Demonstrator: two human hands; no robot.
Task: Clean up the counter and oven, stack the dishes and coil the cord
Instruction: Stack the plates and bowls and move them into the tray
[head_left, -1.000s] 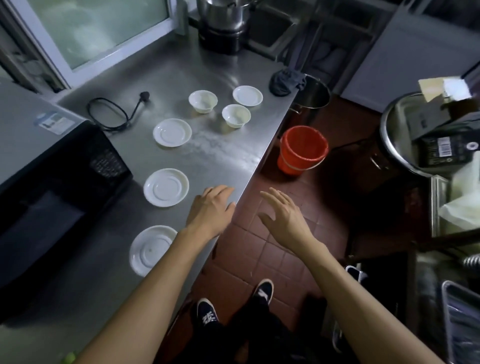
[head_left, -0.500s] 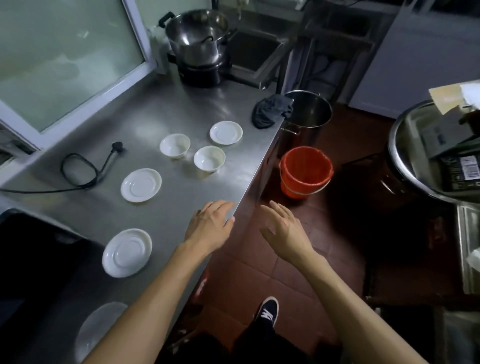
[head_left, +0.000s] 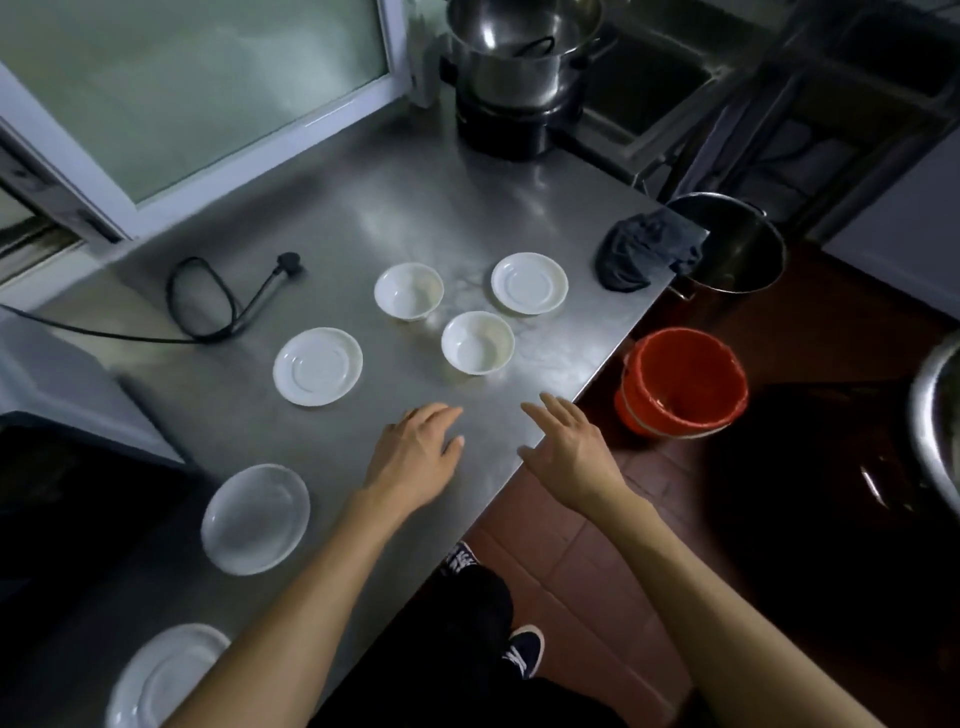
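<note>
Dishes: six white pieces lie loose on the steel counter (head_left: 363, 218), none stacked yet. I take the near bowl (head_left: 478, 343) as my landmark.
Bowls: the second bowl (head_left: 409, 290) sits just left of and behind the landmark; both stand upright, mouths up, close but apart.
Saucers: one saucer (head_left: 529, 283) just behind and to the right of the landmark, one (head_left: 317, 366) to its left, and two more (head_left: 255, 518), (head_left: 166, 675) well nearer me along the left side. All lie flat, face up, so they have no long axis to line up.
Cord: the black cord (head_left: 208, 306) lies well left of the landmark in one loose loop. Its plug (head_left: 289, 260) points away from me and to the right, and the free run trails off leftward toward the dark oven (head_left: 62, 499).
Left hand: my left hand (head_left: 415, 452) hovers palm-down just in front of the landmark, fingers relaxed, close together, holding nothing.
Right hand: my right hand (head_left: 569, 447) hangs at the counter's edge, fingers spread and straight, empty.
Why so: I judge both hands are poised to gather the nearest bowls first.
Cloth: a dark rag (head_left: 644, 254) sits behind and right of the landmark at the counter's corner, likely for wiping.
Beyond: a red bucket (head_left: 683, 382) stands on the floor to the right.
</note>
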